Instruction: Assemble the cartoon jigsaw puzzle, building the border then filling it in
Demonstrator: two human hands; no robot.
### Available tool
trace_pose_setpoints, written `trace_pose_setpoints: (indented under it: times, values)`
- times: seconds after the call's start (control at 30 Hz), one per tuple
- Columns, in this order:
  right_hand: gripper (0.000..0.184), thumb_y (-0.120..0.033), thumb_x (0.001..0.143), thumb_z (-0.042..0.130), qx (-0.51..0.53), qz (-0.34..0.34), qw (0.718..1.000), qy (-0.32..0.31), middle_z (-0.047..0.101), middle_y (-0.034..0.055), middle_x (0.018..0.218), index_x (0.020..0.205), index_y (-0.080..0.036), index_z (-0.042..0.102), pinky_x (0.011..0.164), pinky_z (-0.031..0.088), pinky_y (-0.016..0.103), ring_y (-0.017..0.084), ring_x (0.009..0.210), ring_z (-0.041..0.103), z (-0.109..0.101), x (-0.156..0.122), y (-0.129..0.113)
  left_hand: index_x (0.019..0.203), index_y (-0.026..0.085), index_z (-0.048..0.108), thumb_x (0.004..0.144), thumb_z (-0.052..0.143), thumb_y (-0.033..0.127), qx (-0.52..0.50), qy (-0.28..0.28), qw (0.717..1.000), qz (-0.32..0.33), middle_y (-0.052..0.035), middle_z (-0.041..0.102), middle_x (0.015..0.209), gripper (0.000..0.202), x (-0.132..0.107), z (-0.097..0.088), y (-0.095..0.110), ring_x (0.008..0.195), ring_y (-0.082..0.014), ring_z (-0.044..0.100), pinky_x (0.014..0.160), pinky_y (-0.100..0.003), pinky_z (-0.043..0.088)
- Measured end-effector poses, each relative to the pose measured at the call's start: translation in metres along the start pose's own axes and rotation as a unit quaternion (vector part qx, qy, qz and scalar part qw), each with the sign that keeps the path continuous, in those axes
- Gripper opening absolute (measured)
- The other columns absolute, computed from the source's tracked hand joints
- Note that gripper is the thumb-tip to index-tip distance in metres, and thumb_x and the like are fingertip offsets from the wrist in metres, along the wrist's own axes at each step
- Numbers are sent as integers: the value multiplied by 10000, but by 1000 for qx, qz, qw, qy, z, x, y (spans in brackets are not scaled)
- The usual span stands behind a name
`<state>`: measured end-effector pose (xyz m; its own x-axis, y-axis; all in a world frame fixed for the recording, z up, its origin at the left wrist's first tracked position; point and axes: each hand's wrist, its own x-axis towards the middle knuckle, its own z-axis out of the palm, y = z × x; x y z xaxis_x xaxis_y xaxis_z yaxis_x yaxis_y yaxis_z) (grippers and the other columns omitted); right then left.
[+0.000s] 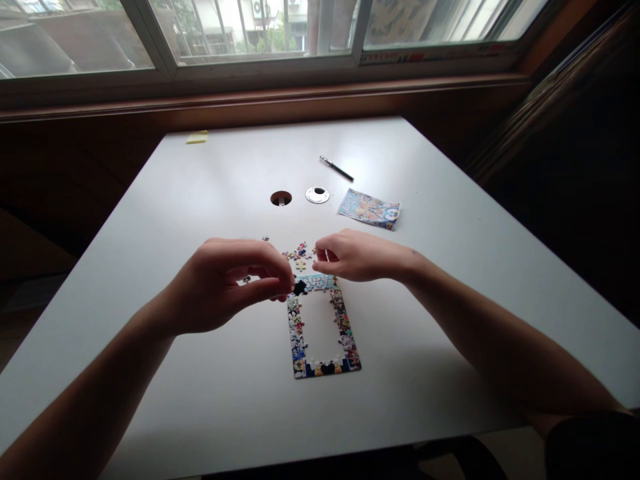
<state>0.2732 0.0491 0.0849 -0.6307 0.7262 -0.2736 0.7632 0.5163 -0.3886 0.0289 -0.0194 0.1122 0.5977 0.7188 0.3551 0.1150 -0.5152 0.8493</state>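
Left hand [240, 280], left of centre: clamping a dark piece [299, 288] between thumb and fingertips, probably gripping by one edge to leave the outline free. Right hand [355, 257], right of centre: curling fingers near the border's upper end; cannot tell whether gripping anything. Border [298, 337], lower centre: lying flat on the table [215, 413], enclosing bare surface, seemingly sitting between the forearms for easy reach. Loose pieces [302, 252], centre: lying beyond the border, presumably close for picking yet apart from joined ones. Picture sheet [371, 208], upper right of centre: facing up, likely for viewing. Pen [337, 169], upper centre: lying well apart, apparently leaving working space.
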Motion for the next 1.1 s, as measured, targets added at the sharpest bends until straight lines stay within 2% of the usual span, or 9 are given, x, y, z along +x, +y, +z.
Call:
trace_pose_setpoints:
  times: [0.17,0.33,0.5,0.63,0.73,0.83,0.97,1.03,1.1]
  values:
    - [312,-467,905,552,1,1,1000,-2,690,75,834,844,-183,665,597,329,287,156,677,544,0,-1,-1,995,192,730,826,741,70,13,-6,1000,-1,-44,772,898,208,0,-1,-1,815,-165,754,759,-255,649]
    - [314,-468,910,540,2,-3,1000,-2,699,77,863,875,-187,673,599,334,291,160,687,548,-1,-1,0,1027,217,692,870,689,73,-37,-7,999,-24,-21,763,872,213,-3,-1,-4,788,-160,759,736,-249,664]
    - [316,-470,912,536,1,-8,1000,2,698,75,857,883,-188,675,602,334,290,159,687,544,1,0,1,1017,189,666,899,665,101,-47,-17,998,-43,-38,748,853,148,-5,0,-3,789,-161,753,713,-244,658]
    - [318,-471,910,542,1,-10,1000,2,697,76,857,877,-184,674,595,327,286,153,682,537,1,0,2,1010,187,657,910,648,112,-9,-29,999,-38,-24,728,811,125,-3,-4,-4,739,-133,726,681,-219,626]
    - [319,-472,909,541,-4,-10,1000,4,691,70,835,859,-184,671,591,319,285,147,668,525,-1,-1,2,978,184,669,911,650,171,78,-48,995,-47,-34,723,856,71,-1,-12,-10,776,-129,700,716,-230,599]
    - [322,-471,910,537,-6,-8,1000,2,688,67,825,849,-185,670,589,315,286,145,659,522,-1,-2,3,939,173,678,906,633,249,185,-29,977,-103,-48,726,892,94,1,-22,-22,808,-143,685,747,-257,577]
    - [317,-470,910,543,2,-9,1000,2,695,71,849,873,-187,680,598,324,290,153,682,539,-1,-2,4,936,188,704,879,612,330,331,18,910,-249,-41,749,843,178,-2,-38,-43,754,-168,691,683,-270,538]
    - [314,-469,910,545,4,-9,1000,1,695,68,840,863,-188,679,598,327,293,154,681,540,-2,-2,5,953,203,721,870,599,356,365,12,885,-291,-37,763,865,212,-4,-43,-52,770,-185,699,680,-278,527]
    - [310,-467,911,547,4,-4,1000,-1,696,66,835,864,-191,678,596,331,296,154,677,540,-2,-1,5,951,216,732,871,581,366,378,-5,872,-312,-25,768,866,227,-6,-47,-60,776,-194,702,685,-281,523]
